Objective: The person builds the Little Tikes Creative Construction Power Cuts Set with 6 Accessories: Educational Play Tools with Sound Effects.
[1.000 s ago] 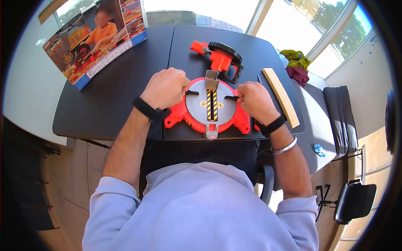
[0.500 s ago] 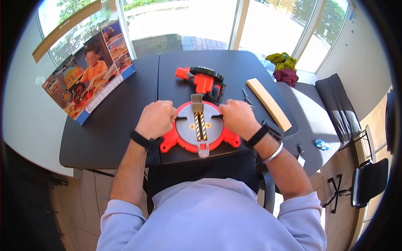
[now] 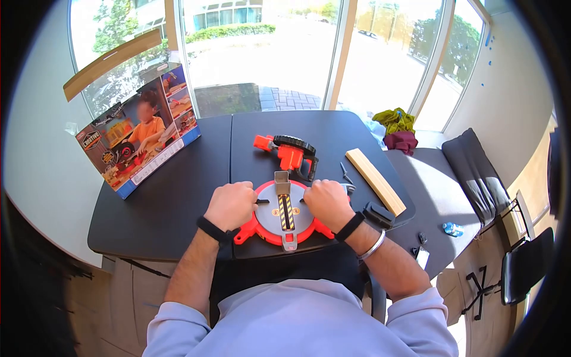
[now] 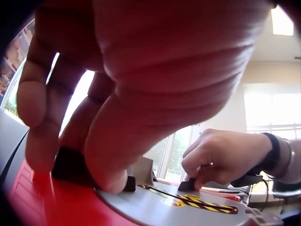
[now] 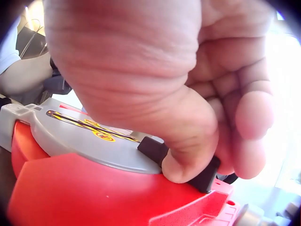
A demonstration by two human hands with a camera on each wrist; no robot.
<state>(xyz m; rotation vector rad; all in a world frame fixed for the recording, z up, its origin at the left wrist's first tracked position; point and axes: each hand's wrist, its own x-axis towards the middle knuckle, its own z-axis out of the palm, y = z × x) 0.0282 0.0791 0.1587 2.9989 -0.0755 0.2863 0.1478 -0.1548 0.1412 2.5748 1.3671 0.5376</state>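
Observation:
A red toy saw base with a round grey turntable (image 3: 269, 225) stands at the table's front edge. Black-and-yellow stripes flank the slot down its middle, and a grey bracket (image 3: 281, 182) rises at the back. At its left side my left hand (image 3: 232, 205) pinches a black clamp (image 4: 70, 168) between thumb and fingers. My right hand (image 3: 328, 203) pinches the matching black clamp (image 5: 153, 149) on the other side, its thumb low against the piece. Behind the base lies the red toy circular saw (image 3: 289, 158) with a black toothed blade.
A large printed toy box (image 3: 140, 134) stands on the left of the black table (image 3: 172, 196). To the right are a long wooden-looking plank (image 3: 376, 181), grey screw-like pieces (image 3: 345, 172) and a black case (image 3: 379, 215). Clothes (image 3: 397, 128) and a water bottle (image 3: 452, 229) lie on the bench beyond.
The head view has tilted up, so the table sits lower in it. Both hands stay at the clamps, and the right hand now covers more of its clamp.

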